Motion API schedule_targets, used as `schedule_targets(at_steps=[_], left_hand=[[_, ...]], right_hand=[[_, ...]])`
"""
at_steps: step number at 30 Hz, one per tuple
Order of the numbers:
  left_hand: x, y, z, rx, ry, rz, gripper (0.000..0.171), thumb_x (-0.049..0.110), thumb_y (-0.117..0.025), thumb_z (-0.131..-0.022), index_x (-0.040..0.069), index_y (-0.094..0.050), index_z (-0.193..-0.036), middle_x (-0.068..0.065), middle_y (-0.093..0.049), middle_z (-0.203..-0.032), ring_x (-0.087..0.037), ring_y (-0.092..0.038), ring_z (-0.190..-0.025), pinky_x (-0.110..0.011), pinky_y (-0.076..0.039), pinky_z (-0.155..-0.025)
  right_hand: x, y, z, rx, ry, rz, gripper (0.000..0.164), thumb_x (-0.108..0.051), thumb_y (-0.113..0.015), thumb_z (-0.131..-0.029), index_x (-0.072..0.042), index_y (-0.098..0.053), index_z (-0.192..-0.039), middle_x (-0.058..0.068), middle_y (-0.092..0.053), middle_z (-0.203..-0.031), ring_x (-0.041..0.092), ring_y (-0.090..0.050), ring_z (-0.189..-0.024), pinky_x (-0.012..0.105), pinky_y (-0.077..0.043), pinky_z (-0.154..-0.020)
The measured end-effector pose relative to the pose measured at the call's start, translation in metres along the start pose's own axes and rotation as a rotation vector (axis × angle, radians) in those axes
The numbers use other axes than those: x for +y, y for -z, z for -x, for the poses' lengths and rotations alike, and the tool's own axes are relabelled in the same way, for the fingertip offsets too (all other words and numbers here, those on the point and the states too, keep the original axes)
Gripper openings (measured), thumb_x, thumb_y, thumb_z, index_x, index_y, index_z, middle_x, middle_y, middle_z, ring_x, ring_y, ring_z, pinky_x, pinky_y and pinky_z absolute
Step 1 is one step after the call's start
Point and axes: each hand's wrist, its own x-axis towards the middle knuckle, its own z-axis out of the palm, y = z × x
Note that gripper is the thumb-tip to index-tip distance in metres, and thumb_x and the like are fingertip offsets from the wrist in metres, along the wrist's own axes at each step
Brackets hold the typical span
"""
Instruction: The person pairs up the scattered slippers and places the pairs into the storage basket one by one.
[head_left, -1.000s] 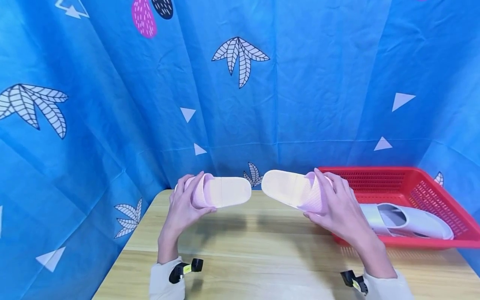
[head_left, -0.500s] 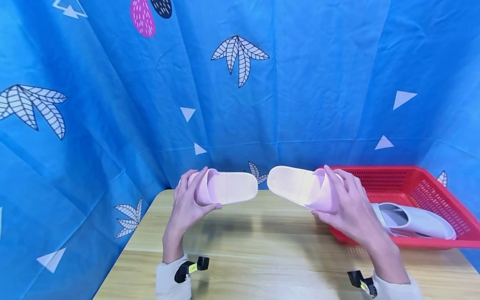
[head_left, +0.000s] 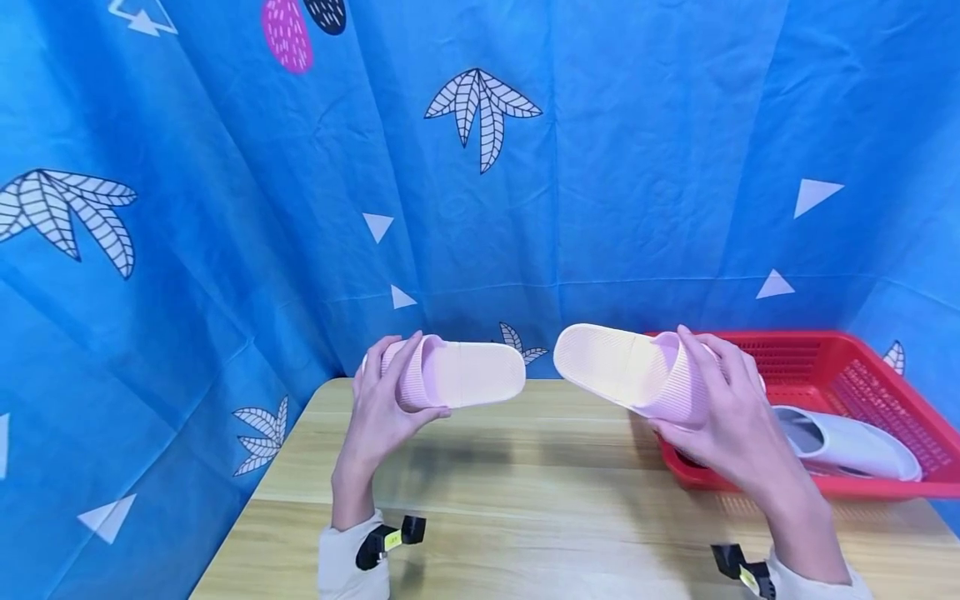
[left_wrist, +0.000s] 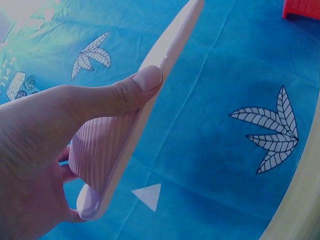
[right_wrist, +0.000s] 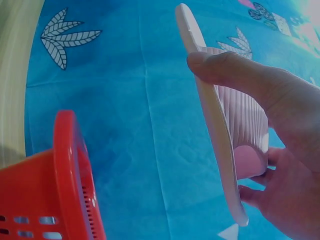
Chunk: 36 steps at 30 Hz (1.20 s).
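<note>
Each hand holds a pale pink slide slipper with a ribbed strap above the table. My left hand (head_left: 382,404) grips the left slipper (head_left: 480,372) around its strap end, thumb along the sole edge; its heel points right. In the left wrist view that slipper (left_wrist: 107,145) is seen edge-on. On the other side, my right hand (head_left: 723,400) grips the right slipper (head_left: 611,360) the same way, heel pointing left and tilted up. The right wrist view shows the thumb pressing this slipper's sole edge (right_wrist: 212,110). The two heels are apart, with a small gap between them.
A red plastic basket (head_left: 922,417) stands on the right of the wooden table (head_left: 525,517), partly behind my right hand. Inside lies a white closed-toe shoe (head_left: 862,446). A blue patterned curtain (head_left: 637,167) hangs behind and to the left.
Both hands have shifted right and slightly up with their slippers. The right one moved farther, so the gap between the heels has grown and the right hand now covers more of the basket.
</note>
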Motion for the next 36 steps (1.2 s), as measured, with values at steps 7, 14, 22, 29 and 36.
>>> schedule_targets(at_steps=[7,14,22,29,36], left_hand=[[0.007,-0.007,-0.004,0.014,-0.056,0.006,0.113,0.038,-0.101,-0.058,0.029,-0.045,-0.156,-0.014,-0.041,-0.152,-0.033,-0.033,-0.141,-0.070,-0.025,-0.108],[0.010,-0.007,-0.006,0.019,-0.050,0.011,0.113,0.037,-0.101,-0.060,0.031,-0.042,-0.157,-0.015,-0.040,-0.153,-0.031,-0.032,-0.142,-0.068,-0.024,-0.110],[0.009,-0.007,-0.001,0.007,-0.024,0.004,0.113,0.034,-0.101,-0.060,0.032,-0.043,-0.157,-0.015,-0.040,-0.153,-0.032,-0.032,-0.141,-0.071,-0.027,-0.107],[0.010,-0.009,0.003,0.006,-0.018,-0.003,0.113,0.035,-0.101,-0.060,0.032,-0.042,-0.157,-0.013,-0.040,-0.153,-0.031,-0.033,-0.142,-0.071,-0.026,-0.109],[0.013,-0.010,0.000,0.024,-0.043,-0.012,0.113,0.036,-0.101,-0.060,0.032,-0.042,-0.157,-0.015,-0.041,-0.152,-0.033,-0.033,-0.141,-0.071,-0.025,-0.109]], right_hand=[[0.006,0.009,0.001,0.014,-0.009,0.004,0.130,-0.020,-0.104,-0.048,-0.015,-0.037,-0.159,0.020,-0.046,-0.146,0.041,-0.041,-0.132,0.067,-0.047,-0.086],[0.008,0.015,0.000,0.021,-0.003,0.001,0.126,-0.022,-0.104,-0.048,-0.011,-0.041,-0.157,0.018,-0.049,-0.145,0.039,-0.043,-0.131,0.066,-0.045,-0.090],[0.008,0.015,0.005,-0.016,0.002,0.026,0.125,-0.024,-0.104,-0.048,-0.016,-0.042,-0.157,0.015,-0.049,-0.146,0.035,-0.043,-0.130,0.059,-0.040,-0.092],[0.006,0.014,0.007,-0.021,0.004,0.059,0.125,-0.027,-0.104,-0.048,-0.021,-0.043,-0.157,0.016,-0.049,-0.144,0.038,-0.044,-0.130,0.067,-0.041,-0.091],[0.004,0.016,0.007,-0.022,-0.005,0.067,0.124,-0.027,-0.104,-0.049,-0.024,-0.043,-0.157,0.017,-0.048,-0.144,0.039,-0.042,-0.131,0.071,-0.038,-0.095]])
